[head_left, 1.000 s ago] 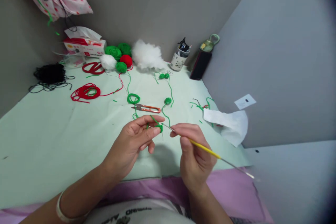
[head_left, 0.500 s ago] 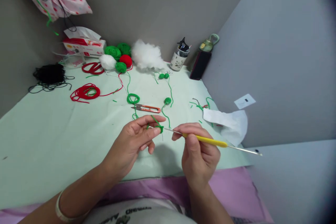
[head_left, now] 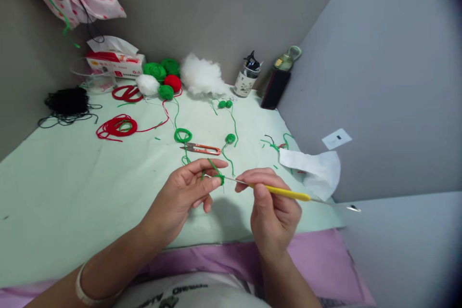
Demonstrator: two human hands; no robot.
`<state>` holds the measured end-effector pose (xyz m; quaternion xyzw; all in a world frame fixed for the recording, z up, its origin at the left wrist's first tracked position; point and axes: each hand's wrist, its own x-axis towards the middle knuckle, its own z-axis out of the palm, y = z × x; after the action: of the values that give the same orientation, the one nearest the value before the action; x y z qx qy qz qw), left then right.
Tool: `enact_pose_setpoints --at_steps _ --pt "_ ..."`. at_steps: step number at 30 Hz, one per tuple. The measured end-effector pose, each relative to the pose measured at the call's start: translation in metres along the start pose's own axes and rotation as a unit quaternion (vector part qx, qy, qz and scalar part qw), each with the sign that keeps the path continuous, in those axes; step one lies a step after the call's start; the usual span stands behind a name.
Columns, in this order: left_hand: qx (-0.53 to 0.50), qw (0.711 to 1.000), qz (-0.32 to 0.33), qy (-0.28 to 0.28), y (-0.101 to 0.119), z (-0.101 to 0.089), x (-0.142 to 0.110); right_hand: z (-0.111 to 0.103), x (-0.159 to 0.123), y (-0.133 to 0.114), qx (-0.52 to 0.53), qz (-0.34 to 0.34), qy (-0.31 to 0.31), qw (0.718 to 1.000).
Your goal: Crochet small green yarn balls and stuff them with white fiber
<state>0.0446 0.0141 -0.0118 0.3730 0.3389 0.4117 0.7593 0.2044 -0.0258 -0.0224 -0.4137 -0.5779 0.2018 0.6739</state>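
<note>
My left hand (head_left: 186, 187) pinches a small green crochet piece (head_left: 222, 180) between thumb and fingers, with green yarn (head_left: 213, 165) running up over the raised index finger. In my right hand (head_left: 272, 207) is a crochet hook (head_left: 288, 193) with a yellow handle, gripped with the thumb beneath it. Its thin metal tip reaches left to the green piece; whether it is inside a stitch is too small to tell. Just beyond my left hand lie orange thread snips (head_left: 202, 149) and a small green crocheted ball (head_left: 230, 138) with a yarn tail.
Balls of yarn (head_left: 154, 72), white stuffing (head_left: 202, 74), a tissue box (head_left: 117, 65), a pen cup (head_left: 247, 81) and a dark phone (head_left: 275, 89) stand along the back. Red yarn (head_left: 117, 126) and black yarn (head_left: 67, 102) lie left. White paper (head_left: 314, 168) rests at the right edge.
My right hand and the hook have shifted very slightly left, bringing the handle a little closer to the green piece. My left hand stays almost still.
</note>
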Motion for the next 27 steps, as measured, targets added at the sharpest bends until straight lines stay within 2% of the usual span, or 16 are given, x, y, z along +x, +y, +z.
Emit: enact_pose_setpoints --at_steps 8,12,20,27 --pt "-0.011 1.0 -0.017 -0.016 0.002 0.0 0.0 -0.003 -0.002 0.004 0.106 0.112 0.01 0.988" --pt "-0.012 1.0 -0.019 -0.013 0.002 0.001 0.0 -0.001 -0.002 0.004 0.119 0.11 0.012 0.987" --pt "-0.013 1.0 -0.021 -0.014 0.0 0.003 -0.001 0.007 -0.006 0.006 0.118 0.07 -0.033 0.99" --pt "-0.001 1.0 -0.013 0.018 0.005 0.007 -0.001 0.005 -0.001 0.008 0.14 0.123 -0.001 0.983"
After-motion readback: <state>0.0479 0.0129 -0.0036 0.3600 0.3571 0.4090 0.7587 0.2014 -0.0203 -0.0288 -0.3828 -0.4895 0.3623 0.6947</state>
